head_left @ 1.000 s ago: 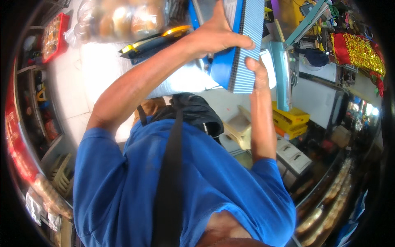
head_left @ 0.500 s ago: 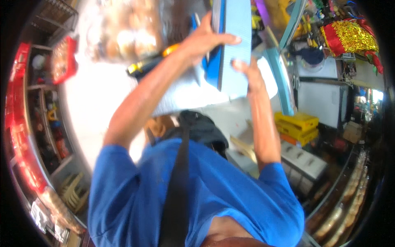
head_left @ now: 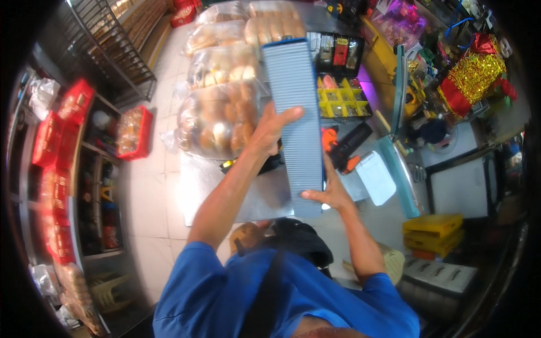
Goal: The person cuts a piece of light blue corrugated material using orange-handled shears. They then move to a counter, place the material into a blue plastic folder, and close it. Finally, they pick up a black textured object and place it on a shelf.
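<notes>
A long, pale-blue ribbed panel (head_left: pixel 296 158) with a darker blue edge is held out in front of me, above the metal tabletop (head_left: pixel 253 197). Its long side points away from me and tilts slightly left. My left hand (head_left: pixel 270 132) grips the left edge near the middle, thumb across the ribbed face. On the opposite edge, closer to me, my right hand (head_left: pixel 333 191) holds the lower end, its thumb also on the face. The fingers of both hands are mostly hidden behind the panel. Bagged bread rolls (head_left: pixel 217 124) lie just left of it.
Right of the panel are a yellow compartment tray (head_left: pixel 344 102), an open black case (head_left: pixel 338 53), an orange-and-black tool (head_left: pixel 349 146) and a white rectangular piece (head_left: pixel 376 177). A blue-green frame (head_left: pixel 397 174) borders the table. Red crates (head_left: pixel 134 133) stand left; yellow boxes (head_left: pixel 434 231) sit right.
The panel has come lower and left in view, and its ribbed face now shows more fully. Both hands keep hold of it. The bread bags and the rest of the table show more clearly.
</notes>
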A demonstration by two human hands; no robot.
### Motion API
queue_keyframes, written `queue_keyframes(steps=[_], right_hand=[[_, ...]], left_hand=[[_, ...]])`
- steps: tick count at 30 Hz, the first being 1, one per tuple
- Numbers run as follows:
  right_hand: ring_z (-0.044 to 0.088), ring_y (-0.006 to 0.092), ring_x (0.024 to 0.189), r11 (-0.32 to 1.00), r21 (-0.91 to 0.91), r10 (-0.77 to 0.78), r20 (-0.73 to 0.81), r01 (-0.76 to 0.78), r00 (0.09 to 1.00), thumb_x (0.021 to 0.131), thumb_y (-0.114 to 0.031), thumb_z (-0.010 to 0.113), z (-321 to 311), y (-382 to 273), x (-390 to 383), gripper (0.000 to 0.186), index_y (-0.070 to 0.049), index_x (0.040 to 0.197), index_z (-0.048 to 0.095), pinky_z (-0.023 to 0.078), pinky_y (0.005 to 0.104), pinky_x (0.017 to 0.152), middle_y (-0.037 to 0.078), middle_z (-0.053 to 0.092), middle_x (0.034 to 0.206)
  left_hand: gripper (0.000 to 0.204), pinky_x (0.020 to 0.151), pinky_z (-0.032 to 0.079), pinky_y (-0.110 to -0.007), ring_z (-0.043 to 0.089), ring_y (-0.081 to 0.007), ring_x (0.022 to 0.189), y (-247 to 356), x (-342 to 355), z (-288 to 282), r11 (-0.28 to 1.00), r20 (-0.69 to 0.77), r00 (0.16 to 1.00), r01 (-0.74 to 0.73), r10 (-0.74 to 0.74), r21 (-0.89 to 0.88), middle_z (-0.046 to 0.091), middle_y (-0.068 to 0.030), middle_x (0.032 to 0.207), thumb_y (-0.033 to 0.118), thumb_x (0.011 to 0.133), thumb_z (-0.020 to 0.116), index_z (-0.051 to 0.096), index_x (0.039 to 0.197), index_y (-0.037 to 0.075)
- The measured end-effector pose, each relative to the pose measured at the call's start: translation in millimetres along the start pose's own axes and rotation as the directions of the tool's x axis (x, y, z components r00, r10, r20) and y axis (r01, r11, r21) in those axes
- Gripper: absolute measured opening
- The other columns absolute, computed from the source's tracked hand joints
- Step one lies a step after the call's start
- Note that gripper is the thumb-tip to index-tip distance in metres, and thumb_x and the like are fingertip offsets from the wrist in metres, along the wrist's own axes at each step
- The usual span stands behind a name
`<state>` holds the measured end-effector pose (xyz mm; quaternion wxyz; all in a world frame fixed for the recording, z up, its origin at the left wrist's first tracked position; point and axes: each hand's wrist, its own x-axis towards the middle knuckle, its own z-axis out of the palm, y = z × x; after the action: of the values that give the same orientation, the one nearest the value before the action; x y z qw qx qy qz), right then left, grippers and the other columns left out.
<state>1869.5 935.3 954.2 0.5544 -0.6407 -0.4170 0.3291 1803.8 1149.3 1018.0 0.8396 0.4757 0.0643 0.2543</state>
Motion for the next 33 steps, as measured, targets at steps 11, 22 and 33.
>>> queue_keyframes(steps=[11,22,33], right_hand=[[0.046,0.0373,0.131,0.944,-0.298,-0.189,-0.130,0.143,0.973,0.058,-0.015,0.085,27,-45,-6,0.107,-0.005,0.150,0.030,0.037,0.0420,0.110,0.023,0.047,0.142],[0.052,0.0411,0.120,0.910,-0.377,-0.230,-0.115,0.171,0.966,0.058,-0.011,0.084,26,-75,-18,0.099,-0.009,0.146,0.037,0.043,0.0449,0.102,0.021,0.053,0.133],[0.048,0.0441,0.121,0.776,-0.595,-0.355,-0.135,0.211,0.925,0.059,-0.015,0.084,40,-63,-10,0.101,-0.004,0.146,0.035,0.040,0.0489,0.101,0.024,0.048,0.132]], left_hand=[[0.082,0.090,0.056,-0.043,0.062,-0.0297,0.109,15,-35,-26,0.951,0.263,0.914,-0.291,0.309,-0.104,0.059,-0.0178,0.124,0.026,0.068,0.088,0.046,0.133,-0.003],[0.101,0.100,0.052,-0.047,0.052,-0.0350,0.126,-1,-69,-24,0.962,0.167,0.948,-0.273,0.271,-0.013,0.049,-0.0172,0.140,0.040,0.062,0.091,0.041,0.142,0.005],[0.101,0.100,0.050,-0.049,0.052,-0.0352,0.126,18,-50,-32,0.919,0.165,0.939,-0.241,0.302,-0.311,0.047,-0.0198,0.141,0.038,0.065,0.088,0.037,0.144,0.002]])
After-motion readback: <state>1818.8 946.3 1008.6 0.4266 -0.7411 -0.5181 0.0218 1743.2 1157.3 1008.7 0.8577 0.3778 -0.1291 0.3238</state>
